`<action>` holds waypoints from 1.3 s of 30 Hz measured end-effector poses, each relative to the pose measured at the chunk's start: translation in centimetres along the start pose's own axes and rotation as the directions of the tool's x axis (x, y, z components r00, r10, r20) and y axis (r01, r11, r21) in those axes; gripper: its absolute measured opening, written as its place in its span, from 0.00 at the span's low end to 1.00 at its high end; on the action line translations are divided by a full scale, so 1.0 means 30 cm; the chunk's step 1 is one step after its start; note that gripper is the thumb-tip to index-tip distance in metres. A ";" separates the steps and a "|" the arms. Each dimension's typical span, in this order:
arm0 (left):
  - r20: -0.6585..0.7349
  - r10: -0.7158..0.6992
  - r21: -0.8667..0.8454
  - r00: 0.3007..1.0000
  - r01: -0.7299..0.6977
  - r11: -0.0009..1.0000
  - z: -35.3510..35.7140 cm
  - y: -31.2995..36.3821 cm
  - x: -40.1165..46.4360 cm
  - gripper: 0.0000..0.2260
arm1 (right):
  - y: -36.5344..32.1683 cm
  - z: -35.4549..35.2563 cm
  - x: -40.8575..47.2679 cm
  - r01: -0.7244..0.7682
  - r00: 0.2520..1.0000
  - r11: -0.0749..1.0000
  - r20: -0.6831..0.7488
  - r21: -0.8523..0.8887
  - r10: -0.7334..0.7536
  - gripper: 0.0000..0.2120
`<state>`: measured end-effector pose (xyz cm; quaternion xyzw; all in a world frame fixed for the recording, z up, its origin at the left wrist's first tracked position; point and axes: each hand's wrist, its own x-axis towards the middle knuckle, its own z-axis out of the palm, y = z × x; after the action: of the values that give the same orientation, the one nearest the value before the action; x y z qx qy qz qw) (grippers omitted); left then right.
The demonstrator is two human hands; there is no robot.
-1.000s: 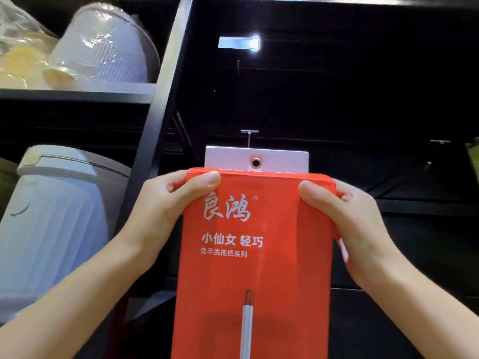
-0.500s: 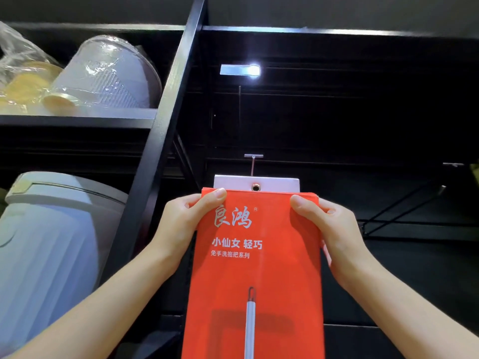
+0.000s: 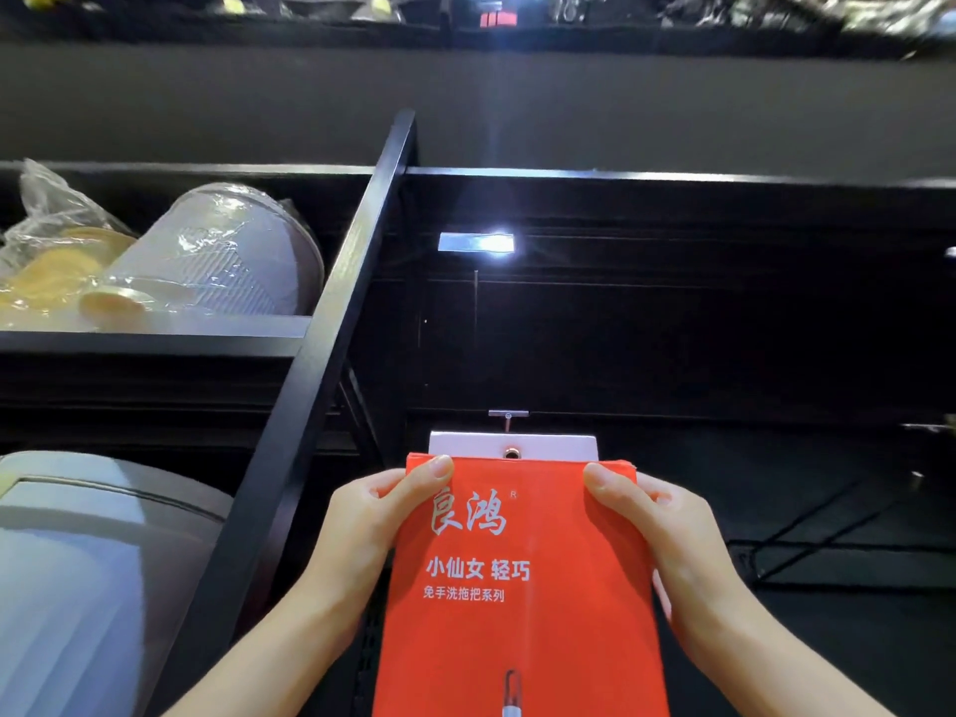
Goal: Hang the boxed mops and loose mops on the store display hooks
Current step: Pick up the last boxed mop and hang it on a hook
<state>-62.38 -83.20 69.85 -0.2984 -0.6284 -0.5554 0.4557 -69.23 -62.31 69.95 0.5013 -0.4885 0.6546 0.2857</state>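
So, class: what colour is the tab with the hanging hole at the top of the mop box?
White tab, above the red mop box; head view.

Grey bin point(image 3: 88, 577), wrapped bucket point(image 3: 227, 256)

Shop aisle, black display shelving point(image 3: 331, 282), wrapped bins point(image 3: 227, 256), peg hook point(image 3: 508, 416)

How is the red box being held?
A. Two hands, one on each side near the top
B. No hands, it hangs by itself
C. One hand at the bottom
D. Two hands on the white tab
A: the left hand and the right hand grip opposite sides of the red box near its top, below the white tab.
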 end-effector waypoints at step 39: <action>0.032 0.006 0.040 0.999 -0.007 0.999 -0.007 -0.082 0.049 0.18 | 0.091 -0.009 0.045 -0.046 0.999 0.998 0.015 -0.040 0.047 0.23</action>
<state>-65.09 -84.10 70.11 -0.2999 -0.6456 -0.5363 0.4535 -72.13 -63.21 70.24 0.4890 -0.5152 0.6473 0.2766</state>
